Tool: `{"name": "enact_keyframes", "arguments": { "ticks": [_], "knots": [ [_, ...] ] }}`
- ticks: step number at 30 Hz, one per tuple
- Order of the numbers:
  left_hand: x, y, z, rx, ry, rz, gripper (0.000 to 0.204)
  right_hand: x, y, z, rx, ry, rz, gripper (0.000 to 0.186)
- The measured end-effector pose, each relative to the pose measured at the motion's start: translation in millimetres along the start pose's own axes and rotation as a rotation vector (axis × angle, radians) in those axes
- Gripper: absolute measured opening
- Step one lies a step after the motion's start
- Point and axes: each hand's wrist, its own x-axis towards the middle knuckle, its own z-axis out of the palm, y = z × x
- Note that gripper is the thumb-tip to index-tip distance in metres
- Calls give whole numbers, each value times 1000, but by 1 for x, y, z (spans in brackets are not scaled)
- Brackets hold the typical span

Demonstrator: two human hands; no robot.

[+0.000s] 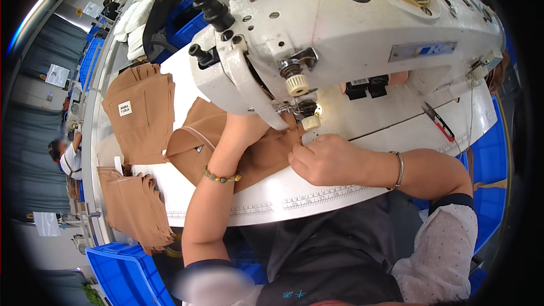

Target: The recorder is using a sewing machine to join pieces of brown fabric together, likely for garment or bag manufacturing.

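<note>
A piece of brown fabric [260, 161] lies under the head of a white sewing machine [340, 22], its edge at the needle area. My left hand [247, 128] rests on the fabric at the left of the machine head, which hides its fingers. To the right of the needle area, my right hand [322, 160] is closed, with thumb and fingertips pinched at the fabric's right edge. Part of the fabric is folded over into a loop with a pale edge [195, 131] beside my left wrist.
Brown fabric pieces [133, 130] are stacked on the left, the top one with a white label. Another brown stack [136, 207] hangs over the table's edge. Red-handled thread snips [439, 122] lie at the right. A blue crate [124, 272] stands lower left; people are farther off.
</note>
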Motion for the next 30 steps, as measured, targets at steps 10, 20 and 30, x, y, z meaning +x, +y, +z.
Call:
{"name": "enact_keyframes", "arguments": {
  "ticks": [10,20,30],
  "knots": [
    [-39,24,1,226,244,113,27,-1,4,-2,-41,11,10,12],
    [-73,46,31,593,478,333,36,9,10,-12,-18,118,21,10],
    [-99,47,19,722,159,419,30,-1,-1,-3,-27,2,3,10]
  ]
}}
